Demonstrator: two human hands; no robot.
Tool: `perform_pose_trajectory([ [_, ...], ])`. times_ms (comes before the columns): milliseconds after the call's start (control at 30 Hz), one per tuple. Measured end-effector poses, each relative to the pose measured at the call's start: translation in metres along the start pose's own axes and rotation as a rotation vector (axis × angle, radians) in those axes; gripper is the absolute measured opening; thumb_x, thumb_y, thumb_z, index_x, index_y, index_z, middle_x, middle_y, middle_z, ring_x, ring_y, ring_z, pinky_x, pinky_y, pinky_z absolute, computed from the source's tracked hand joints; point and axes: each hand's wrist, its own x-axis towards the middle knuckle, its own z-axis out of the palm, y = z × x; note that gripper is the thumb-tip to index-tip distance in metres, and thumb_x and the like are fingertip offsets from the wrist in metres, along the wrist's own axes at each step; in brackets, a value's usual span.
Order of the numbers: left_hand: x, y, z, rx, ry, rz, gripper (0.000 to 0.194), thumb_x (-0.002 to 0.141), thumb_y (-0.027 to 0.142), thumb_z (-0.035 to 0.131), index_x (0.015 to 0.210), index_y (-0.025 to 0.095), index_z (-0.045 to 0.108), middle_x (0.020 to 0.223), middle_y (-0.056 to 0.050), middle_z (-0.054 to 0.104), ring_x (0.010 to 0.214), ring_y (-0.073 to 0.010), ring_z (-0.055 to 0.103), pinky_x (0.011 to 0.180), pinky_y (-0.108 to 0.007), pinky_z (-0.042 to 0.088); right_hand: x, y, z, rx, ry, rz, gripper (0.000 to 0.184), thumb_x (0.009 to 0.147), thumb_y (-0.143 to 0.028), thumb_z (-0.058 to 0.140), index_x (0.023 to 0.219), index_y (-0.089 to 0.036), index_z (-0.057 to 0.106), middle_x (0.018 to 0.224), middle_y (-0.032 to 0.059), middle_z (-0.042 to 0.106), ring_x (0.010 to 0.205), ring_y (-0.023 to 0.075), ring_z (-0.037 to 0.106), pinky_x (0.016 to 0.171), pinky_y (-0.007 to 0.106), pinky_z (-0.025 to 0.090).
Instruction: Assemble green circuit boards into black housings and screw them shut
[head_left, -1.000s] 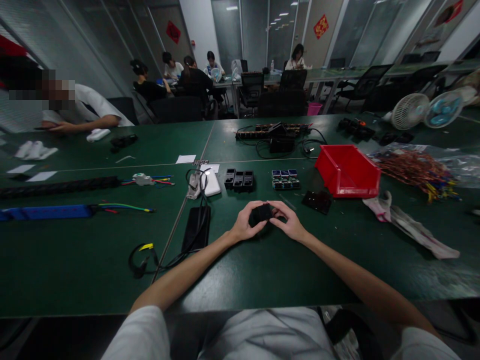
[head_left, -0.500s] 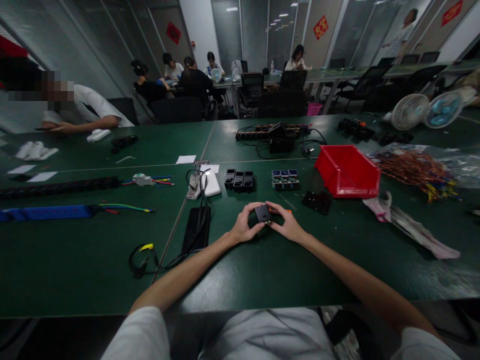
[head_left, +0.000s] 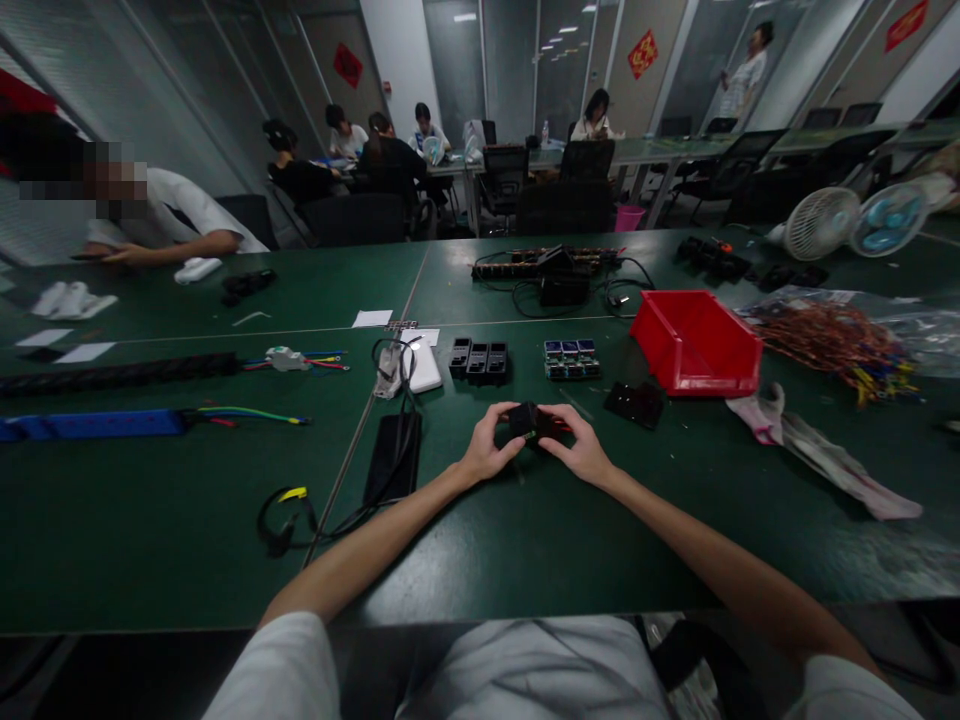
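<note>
A small black plastic box (head_left: 523, 420) is held just above the green table between my two hands. My left hand (head_left: 487, 447) is closed on its left side, thumb below and fingers above. From the right, my right hand (head_left: 579, 447) closes on it with thumb and fingertips at its edge. Something orange-red, too small to make out, shows between the right fingers. Beyond the hands lie a group of black plastic housings (head_left: 478, 362) and a cluster of small circuit boards with blue-white tops (head_left: 571, 360). A dark flat piece (head_left: 634, 404) lies right of my right hand.
A red bin (head_left: 697, 375) stands right, beside bagged copper-coloured wires (head_left: 840, 340). Left are a black phone-like slab (head_left: 393, 455) with a cable, a white box (head_left: 421, 366) and a blue power strip (head_left: 112, 425). A person (head_left: 172, 215) sits across the table.
The black box has been turned in my hands, so a different side faces me. The orange-red thing now shows between the right fingers. A person in the background has moved left.
</note>
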Motion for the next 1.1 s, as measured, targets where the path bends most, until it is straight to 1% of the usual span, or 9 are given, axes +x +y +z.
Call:
perform_pose_trajectory([
  [167,0.002,0.0,-0.001,0.001,-0.039,-0.042,0.053,0.08,0.045,0.058,0.121,0.016,0.043,0.111,-0.011,0.054,0.1,-0.0214,0.057,0.088,-0.038,0.049,0.0,-0.001,-0.002,-0.03,0.014,-0.014,0.047,0.079,-0.037,0.068,0.123,-0.025,0.056,0.112,0.0085,0.06,0.097,0.0232,0.058,0.082,0.039,0.049],
  [300,0.004,0.005,-0.001,0.042,-0.06,-0.071,0.059,0.072,0.043,0.067,0.12,0.016,0.043,0.108,-0.009,0.056,0.097,-0.0209,0.057,0.086,-0.037,0.049,0.001,0.0,-0.002,-0.061,0.019,-0.067,0.045,0.078,-0.038,0.069,0.12,-0.026,0.059,0.108,0.0076,0.062,0.1,0.0246,0.057,0.087,0.043,0.047],
  [400,0.007,0.01,0.0,0.078,-0.094,-0.094,0.055,0.073,0.041,0.067,0.118,0.017,0.045,0.106,-0.008,0.057,0.095,-0.0202,0.058,0.085,-0.035,0.049,0.001,0.001,-0.003,-0.078,-0.007,-0.099,0.041,0.078,-0.038,0.068,0.117,-0.027,0.062,0.106,0.0072,0.064,0.1,0.0249,0.057,0.089,0.045,0.046],
  [467,0.007,0.013,0.001,0.097,-0.104,-0.099,0.051,0.075,0.04,0.065,0.116,0.017,0.046,0.105,-0.008,0.058,0.095,-0.0198,0.058,0.085,-0.035,0.048,0.002,0.001,-0.003,-0.086,-0.015,-0.096,0.039,0.079,-0.038,0.068,0.116,-0.027,0.062,0.106,0.0074,0.064,0.101,0.0251,0.057,0.09,0.046,0.046],
  [600,0.007,0.014,0.002,0.107,-0.063,-0.103,0.05,0.076,0.041,0.065,0.114,0.016,0.047,0.102,-0.008,0.058,0.091,-0.0196,0.058,0.081,-0.034,0.049,0.002,0.0,-0.003,-0.079,0.004,-0.072,0.042,0.079,-0.038,0.067,0.119,-0.026,0.059,0.11,0.0078,0.062,0.105,0.0253,0.057,0.092,0.045,0.046],
  [767,0.005,0.01,0.002,0.049,-0.025,-0.128,0.052,0.076,0.042,0.064,0.117,0.016,0.044,0.102,-0.008,0.058,0.087,-0.0185,0.059,0.077,-0.033,0.05,0.002,0.003,-0.001,-0.067,0.025,0.02,0.05,0.076,-0.04,0.069,0.121,-0.023,0.055,0.114,0.0091,0.06,0.103,0.026,0.058,0.089,0.042,0.048],
  [933,0.004,0.003,0.002,0.013,0.045,-0.169,0.054,0.078,0.041,0.063,0.12,0.017,0.041,0.103,-0.008,0.058,0.087,-0.0179,0.059,0.077,-0.032,0.05,0.001,0.005,0.0,-0.064,0.024,0.094,0.048,0.077,-0.04,0.068,0.119,-0.022,0.055,0.112,0.0085,0.061,0.101,0.0257,0.06,0.084,0.039,0.05],
  [1100,0.006,0.002,0.003,-0.025,0.039,-0.186,0.053,0.078,0.04,0.063,0.12,0.017,0.041,0.105,-0.009,0.057,0.089,-0.0184,0.059,0.078,-0.033,0.05,0.002,0.005,0.0,-0.08,0.046,0.093,0.045,0.077,-0.041,0.067,0.116,-0.021,0.055,0.108,0.0082,0.063,0.097,0.0253,0.061,0.08,0.038,0.05],
])
